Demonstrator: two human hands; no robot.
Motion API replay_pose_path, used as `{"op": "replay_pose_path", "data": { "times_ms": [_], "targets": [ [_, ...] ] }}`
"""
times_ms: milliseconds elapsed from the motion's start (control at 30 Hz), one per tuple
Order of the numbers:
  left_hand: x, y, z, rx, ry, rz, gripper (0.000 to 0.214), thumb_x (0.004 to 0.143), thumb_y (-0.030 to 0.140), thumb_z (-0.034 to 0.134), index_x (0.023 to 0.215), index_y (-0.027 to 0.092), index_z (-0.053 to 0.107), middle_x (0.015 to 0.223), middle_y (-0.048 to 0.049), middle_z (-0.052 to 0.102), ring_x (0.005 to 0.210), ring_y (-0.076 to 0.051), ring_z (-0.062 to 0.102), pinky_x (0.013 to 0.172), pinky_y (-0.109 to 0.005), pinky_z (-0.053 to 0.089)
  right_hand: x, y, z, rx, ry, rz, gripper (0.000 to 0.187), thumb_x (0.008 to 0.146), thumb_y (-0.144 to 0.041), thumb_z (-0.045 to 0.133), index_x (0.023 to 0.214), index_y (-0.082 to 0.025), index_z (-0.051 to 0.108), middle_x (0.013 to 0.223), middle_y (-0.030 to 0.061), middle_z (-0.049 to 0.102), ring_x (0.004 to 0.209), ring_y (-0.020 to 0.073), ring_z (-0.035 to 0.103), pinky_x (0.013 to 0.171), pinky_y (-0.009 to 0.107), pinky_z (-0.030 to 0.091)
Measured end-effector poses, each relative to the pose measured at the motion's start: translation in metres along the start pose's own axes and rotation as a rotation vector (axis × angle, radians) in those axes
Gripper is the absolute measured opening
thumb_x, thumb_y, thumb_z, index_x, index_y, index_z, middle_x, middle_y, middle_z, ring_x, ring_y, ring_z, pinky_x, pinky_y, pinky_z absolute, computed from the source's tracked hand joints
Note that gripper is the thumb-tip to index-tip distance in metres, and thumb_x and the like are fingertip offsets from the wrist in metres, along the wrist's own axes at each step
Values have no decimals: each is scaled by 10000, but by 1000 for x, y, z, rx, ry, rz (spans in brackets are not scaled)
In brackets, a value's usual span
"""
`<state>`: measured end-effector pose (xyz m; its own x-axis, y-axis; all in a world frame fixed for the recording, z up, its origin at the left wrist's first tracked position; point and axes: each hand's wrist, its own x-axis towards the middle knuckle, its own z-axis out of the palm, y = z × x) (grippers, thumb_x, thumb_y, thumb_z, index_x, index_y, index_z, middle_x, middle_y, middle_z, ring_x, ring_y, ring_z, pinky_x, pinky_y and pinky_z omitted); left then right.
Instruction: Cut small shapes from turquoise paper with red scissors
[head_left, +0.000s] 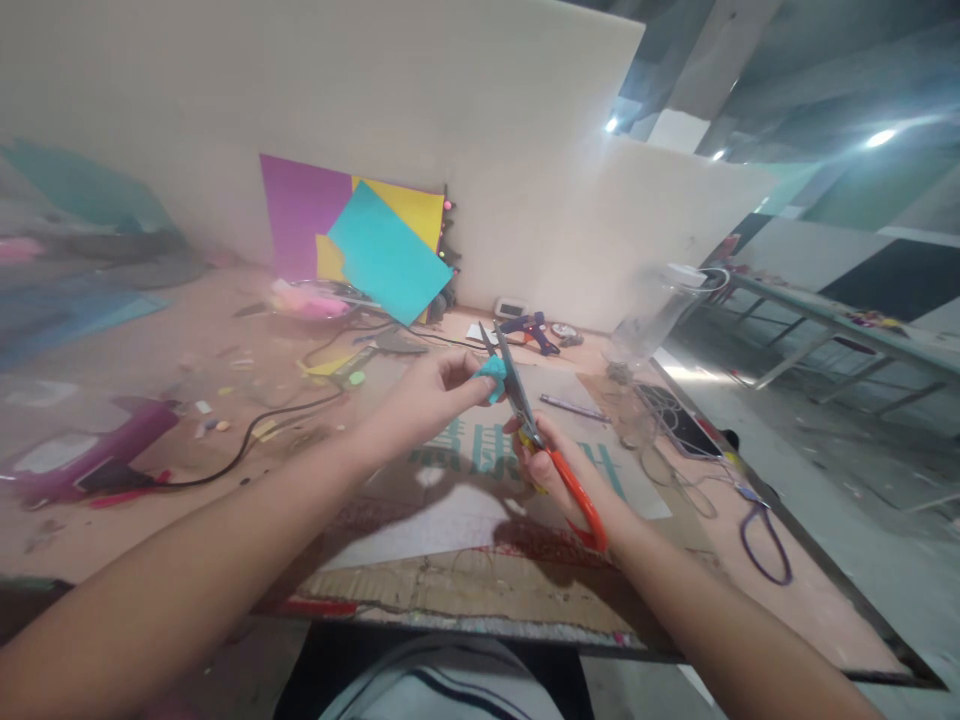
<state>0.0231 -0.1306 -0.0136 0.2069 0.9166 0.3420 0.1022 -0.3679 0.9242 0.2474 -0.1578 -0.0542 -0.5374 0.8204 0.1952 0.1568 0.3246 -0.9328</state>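
Note:
My left hand (pixel 442 390) pinches a small turquoise piece (pixel 492 379), which looks like craft foam or paper, above the middle of the table. My right hand (pixel 553 465) holds scissors (pixel 574 487) with orange handles, their blades spread and pointing up and away. The turquoise piece sits right beside the blades; whether they touch it I cannot tell. Something small and yellow shows by my right fingers. Beneath both hands lies a white sheet (pixel 450 505) with teal characters, partly covered by my hands, on a piece of cardboard (pixel 450 585).
Purple (pixel 304 205), yellow and turquoise sheets (pixel 390 250) lean against the back board. A dark glue gun (pixel 534 330), a pen (pixel 574 408) and a clear jug (pixel 652 315) stand or lie beyond. At left is a purple tool (pixel 97 450) with a black cord; small scissors (pixel 763 540) lie right.

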Motion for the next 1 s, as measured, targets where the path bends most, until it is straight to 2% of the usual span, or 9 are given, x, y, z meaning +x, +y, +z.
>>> {"op": "replay_pose_path", "data": {
  "times_ms": [233, 633, 1000],
  "targets": [
    [0, -3, 0, -12, -8, 10, 212, 846, 369, 695, 772, 184, 625, 792, -10, 696, 768, -161, 634, 738, -302, 471, 0, 0, 1, 14, 33, 24, 529, 910, -686, 610, 1180, -234, 560, 891, 6, 474, 679, 141, 400, 579, 272, 352],
    [0, -5, -1, 0, -28, 10, 244, 870, 403, 697, 797, 181, 627, 819, -18, 702, 787, -162, 640, 749, -300, 478, 3, 4, 1, 67, 23, 47, 673, 827, -812, 617, 1155, -228, 552, 884, -1, 458, 635, 128, 357, 523, 257, 295],
    [1, -3, -4, 50, -9, 39, 251, 877, 412, 686, 791, 184, 627, 786, -4, 663, 748, -150, 605, 719, -279, 472, 2, -2, 2, 72, 27, 65, 638, 856, -790, 604, 1148, -226, 553, 833, -22, 440, 605, 119, 344, 510, 256, 284]
  ]
}}
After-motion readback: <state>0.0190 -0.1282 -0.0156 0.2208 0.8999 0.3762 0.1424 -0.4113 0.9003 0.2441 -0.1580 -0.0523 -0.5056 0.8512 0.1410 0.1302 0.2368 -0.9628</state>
